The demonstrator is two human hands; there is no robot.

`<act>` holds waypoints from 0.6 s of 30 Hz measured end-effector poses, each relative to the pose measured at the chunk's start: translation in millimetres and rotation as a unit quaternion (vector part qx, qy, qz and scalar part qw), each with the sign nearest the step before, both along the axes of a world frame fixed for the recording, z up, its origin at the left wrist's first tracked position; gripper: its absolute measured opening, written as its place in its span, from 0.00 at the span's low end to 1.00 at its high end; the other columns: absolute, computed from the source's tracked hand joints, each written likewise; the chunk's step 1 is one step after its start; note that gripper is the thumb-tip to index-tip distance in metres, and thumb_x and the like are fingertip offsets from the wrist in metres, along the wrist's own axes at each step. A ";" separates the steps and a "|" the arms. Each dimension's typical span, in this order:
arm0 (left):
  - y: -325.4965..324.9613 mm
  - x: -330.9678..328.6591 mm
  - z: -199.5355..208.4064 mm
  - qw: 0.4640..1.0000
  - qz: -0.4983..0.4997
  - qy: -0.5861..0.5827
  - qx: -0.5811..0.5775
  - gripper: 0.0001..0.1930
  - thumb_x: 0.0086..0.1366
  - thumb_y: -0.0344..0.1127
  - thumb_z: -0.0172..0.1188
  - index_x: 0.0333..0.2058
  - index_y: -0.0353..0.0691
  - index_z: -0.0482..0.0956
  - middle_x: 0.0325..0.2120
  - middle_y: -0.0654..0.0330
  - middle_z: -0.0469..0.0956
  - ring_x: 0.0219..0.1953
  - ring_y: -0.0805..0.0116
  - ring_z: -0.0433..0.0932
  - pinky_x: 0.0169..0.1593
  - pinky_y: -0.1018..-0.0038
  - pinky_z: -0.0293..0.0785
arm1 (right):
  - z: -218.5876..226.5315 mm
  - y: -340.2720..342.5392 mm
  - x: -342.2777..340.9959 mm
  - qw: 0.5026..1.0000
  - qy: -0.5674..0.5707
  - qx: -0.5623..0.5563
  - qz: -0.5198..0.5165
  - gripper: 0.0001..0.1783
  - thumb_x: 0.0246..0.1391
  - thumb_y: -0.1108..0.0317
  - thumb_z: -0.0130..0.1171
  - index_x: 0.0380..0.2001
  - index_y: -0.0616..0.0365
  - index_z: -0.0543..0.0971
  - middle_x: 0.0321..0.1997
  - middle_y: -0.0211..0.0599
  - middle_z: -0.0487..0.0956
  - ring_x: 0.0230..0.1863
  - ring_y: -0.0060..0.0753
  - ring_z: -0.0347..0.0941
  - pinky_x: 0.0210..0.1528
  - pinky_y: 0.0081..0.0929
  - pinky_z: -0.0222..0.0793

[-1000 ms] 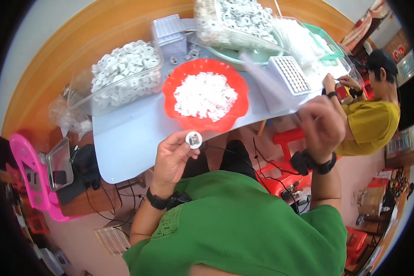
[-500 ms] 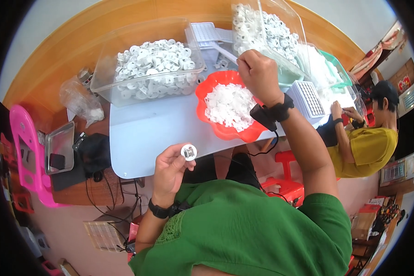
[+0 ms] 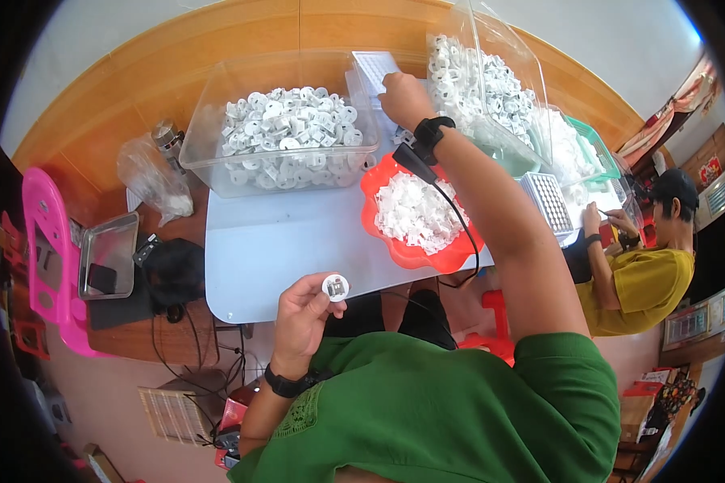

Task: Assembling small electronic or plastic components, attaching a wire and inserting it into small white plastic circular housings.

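My left hand (image 3: 300, 309) holds a small round white disc (image 3: 335, 286) by its edge, close to my chest and just off the near edge of the white table sheet (image 3: 274, 249). My right hand (image 3: 403, 98) is stretched far across the table, fingers curled on a white grid tray (image 3: 372, 68) between two clear bins. Whether it grips the tray is hard to tell. A black wristband with a cable (image 3: 428, 133) is on that arm. Below the arm sits a red bowl (image 3: 395, 249) of small white parts.
A clear bin (image 3: 217, 121) of white round parts stands at the left, another clear bin (image 3: 491, 88) at the right. A second grid tray (image 3: 548, 201), a green basket (image 3: 600, 157), a pink chair (image 3: 44, 233) and a metal tray (image 3: 109, 253) lie around. A person in yellow (image 3: 632, 274) works at right.
My right hand has moved from over the red bowl out to the white grid tray at the far side. My left hand keeps the disc, nearly still.
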State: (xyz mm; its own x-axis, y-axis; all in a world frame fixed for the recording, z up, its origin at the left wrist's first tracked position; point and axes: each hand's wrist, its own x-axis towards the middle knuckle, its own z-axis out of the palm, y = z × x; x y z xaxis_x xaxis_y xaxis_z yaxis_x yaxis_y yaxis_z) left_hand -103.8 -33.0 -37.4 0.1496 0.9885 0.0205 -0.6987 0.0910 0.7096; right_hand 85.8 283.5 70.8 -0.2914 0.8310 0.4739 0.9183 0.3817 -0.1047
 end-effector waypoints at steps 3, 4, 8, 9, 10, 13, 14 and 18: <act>-0.1 -0.2 -1.5 1.000 0.008 0.013 -0.006 0.15 0.64 0.31 0.56 0.46 0.28 0.72 0.38 0.46 0.77 0.31 0.68 0.76 0.34 0.73 0.73 | 5.4 -13.1 8.6 0.996 0.064 0.017 0.063 0.08 0.45 0.71 0.58 0.28 0.66 0.80 0.32 0.54 0.80 0.33 0.52 0.78 0.37 0.39 0.74; -0.5 -0.3 -3.1 1.000 0.007 0.007 -0.003 0.14 0.64 0.30 0.55 0.47 0.29 0.73 0.38 0.49 0.78 0.31 0.69 0.77 0.35 0.74 0.74 | 13.3 -28.9 9.9 0.996 0.064 0.014 0.060 0.08 0.45 0.71 0.58 0.28 0.66 0.80 0.32 0.54 0.80 0.33 0.52 0.78 0.37 0.39 0.74; 5.0 4.1 -2.9 1.000 -0.008 -0.007 -0.002 0.14 0.64 0.28 0.54 0.47 0.28 0.73 0.38 0.50 0.79 0.32 0.69 0.78 0.35 0.76 0.74 | 69.7 -127.4 33.6 0.960 0.215 -0.080 0.159 0.11 0.47 0.71 0.61 0.34 0.67 0.79 0.25 0.49 0.80 0.28 0.42 0.78 0.33 0.31 0.73; 5.6 6.9 0.0 1.000 -0.028 -0.010 -0.003 0.14 0.64 0.28 0.54 0.47 0.28 0.73 0.38 0.50 0.79 0.32 0.69 0.78 0.35 0.76 0.74 | 83.9 -154.0 46.4 0.958 0.226 -0.070 0.162 0.10 0.47 0.72 0.61 0.33 0.67 0.79 0.25 0.47 0.80 0.27 0.40 0.78 0.32 0.29 0.72; 5.1 8.3 2.6 1.000 -0.011 0.001 -0.002 0.14 0.64 0.29 0.55 0.47 0.28 0.73 0.38 0.49 0.79 0.31 0.68 0.78 0.34 0.76 0.74 | 95.8 -178.2 60.2 0.955 0.236 -0.061 0.167 0.09 0.47 0.72 0.61 0.32 0.66 0.79 0.25 0.45 0.80 0.26 0.37 0.77 0.31 0.27 0.71; 9.4 14.6 3.3 1.000 -0.015 0.014 0.002 0.16 0.64 0.31 0.57 0.47 0.28 0.73 0.37 0.48 0.79 0.30 0.68 0.78 0.33 0.75 0.75 | 119.2 -235.6 116.0 0.967 0.237 -0.029 0.084 0.07 0.49 0.74 0.61 0.32 0.65 0.78 0.24 0.37 0.79 0.25 0.24 0.75 0.29 0.21 0.69; 11.6 18.1 1.8 1.000 -0.023 0.010 0.014 0.16 0.63 0.32 0.57 0.47 0.28 0.73 0.37 0.48 0.79 0.30 0.68 0.78 0.33 0.75 0.75 | 121.4 -246.2 136.4 0.969 0.237 -0.026 0.062 0.06 0.49 0.75 0.60 0.32 0.66 0.78 0.24 0.35 0.79 0.24 0.22 0.74 0.29 0.19 0.68; 21.2 38.7 9.6 0.997 -0.067 0.020 0.031 0.18 0.63 0.35 0.59 0.47 0.29 0.72 0.37 0.48 0.78 0.30 0.69 0.76 0.33 0.76 0.73 | 105.9 -272.6 221.7 0.964 0.250 -0.066 -0.058 0.04 0.50 0.76 0.57 0.30 0.66 0.78 0.22 0.34 0.78 0.24 0.19 0.72 0.29 0.18 0.67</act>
